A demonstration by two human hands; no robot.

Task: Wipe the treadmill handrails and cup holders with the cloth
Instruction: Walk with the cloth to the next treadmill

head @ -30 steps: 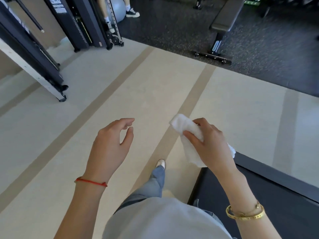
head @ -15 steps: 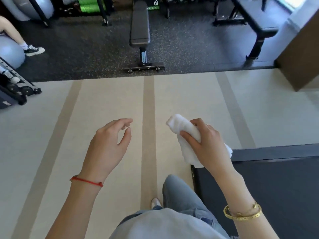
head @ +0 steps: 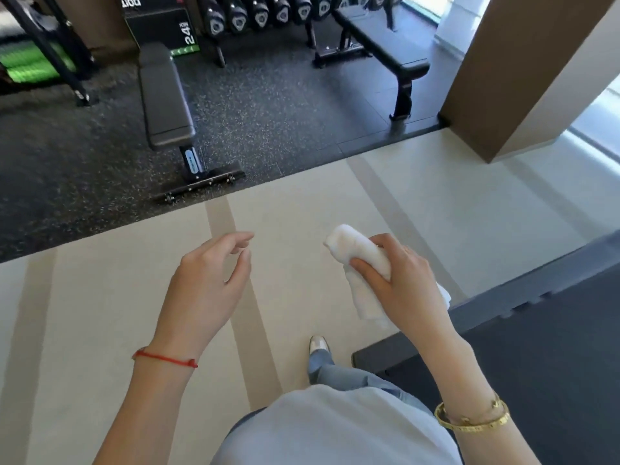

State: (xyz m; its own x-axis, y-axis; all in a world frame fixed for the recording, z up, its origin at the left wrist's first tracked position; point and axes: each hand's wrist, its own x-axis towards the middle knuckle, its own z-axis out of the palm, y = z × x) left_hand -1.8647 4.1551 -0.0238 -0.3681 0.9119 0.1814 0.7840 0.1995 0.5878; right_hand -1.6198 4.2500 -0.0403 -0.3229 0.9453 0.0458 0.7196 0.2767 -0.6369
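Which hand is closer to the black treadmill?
Right. The right hand, gripping the cloth, hangs beside the treadmill edge. The left hand hangs over the beige floor, farther away.

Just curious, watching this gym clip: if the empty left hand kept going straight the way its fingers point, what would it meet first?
Probably nothing nearby. The left hand points forward and slightly right over bare beige floor; the cloth lies off to its right. Depth is unclear.

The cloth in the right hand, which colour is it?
White, plain with no pattern; the cloth shows clearly in the head view, gripped by the right hand.
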